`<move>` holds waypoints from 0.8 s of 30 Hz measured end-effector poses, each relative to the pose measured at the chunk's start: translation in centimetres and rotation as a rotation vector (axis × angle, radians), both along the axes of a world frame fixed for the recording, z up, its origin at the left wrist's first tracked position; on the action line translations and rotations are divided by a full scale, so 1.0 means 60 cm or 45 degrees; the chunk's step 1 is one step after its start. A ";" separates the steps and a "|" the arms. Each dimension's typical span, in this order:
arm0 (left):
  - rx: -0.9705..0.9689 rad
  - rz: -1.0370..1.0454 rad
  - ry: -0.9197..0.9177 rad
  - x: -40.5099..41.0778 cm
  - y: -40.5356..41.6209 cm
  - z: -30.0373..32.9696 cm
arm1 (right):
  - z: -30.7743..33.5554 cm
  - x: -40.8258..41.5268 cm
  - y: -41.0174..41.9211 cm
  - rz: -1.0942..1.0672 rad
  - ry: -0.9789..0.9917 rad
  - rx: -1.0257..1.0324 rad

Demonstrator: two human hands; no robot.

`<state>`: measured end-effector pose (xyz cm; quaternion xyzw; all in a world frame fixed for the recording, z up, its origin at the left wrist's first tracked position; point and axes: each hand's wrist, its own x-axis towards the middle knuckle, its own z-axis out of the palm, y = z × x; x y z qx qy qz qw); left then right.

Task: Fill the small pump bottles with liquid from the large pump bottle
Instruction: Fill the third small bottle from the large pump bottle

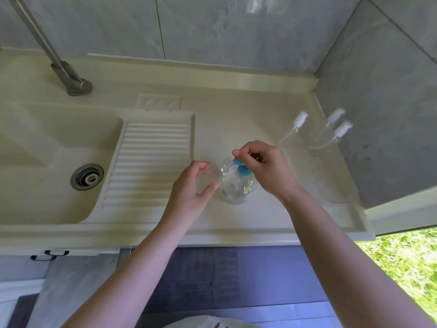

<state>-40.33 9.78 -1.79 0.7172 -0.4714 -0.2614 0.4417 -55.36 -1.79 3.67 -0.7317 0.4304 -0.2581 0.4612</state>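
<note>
A large clear pump bottle (237,185) with a blue pump head (243,170) stands on the cream counter (236,129). My right hand (262,166) rests on top of the blue pump, fingers curled over its nozzle. My left hand (194,185) holds a small clear bottle (223,169) without a cap, tilted with its threaded neck just under the blue nozzle. A loose white pump cap with its tube (295,126) lies on the counter behind. Two small clear bottles with white pump caps (335,129) stand near the right wall.
A cream sink basin (47,162) with a metal drain (87,177) lies to the left, with a ribbed washboard slope (146,162) beside it. A metal faucet (68,76) rises at the back left. Grey tiled walls close the back and right.
</note>
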 end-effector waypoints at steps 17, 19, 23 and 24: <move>-0.084 -0.049 -0.120 0.009 -0.002 0.017 | 0.013 0.060 -0.051 -0.133 0.342 0.356; -0.090 -0.047 -0.146 0.010 -0.002 0.020 | 0.016 0.066 -0.057 -0.123 0.397 0.389; -0.107 -0.058 -0.204 0.009 -0.005 0.023 | 0.022 0.071 -0.071 -0.139 0.422 0.376; -0.110 -0.059 -0.210 0.010 -0.005 0.024 | 0.022 0.072 -0.073 -0.133 0.437 0.364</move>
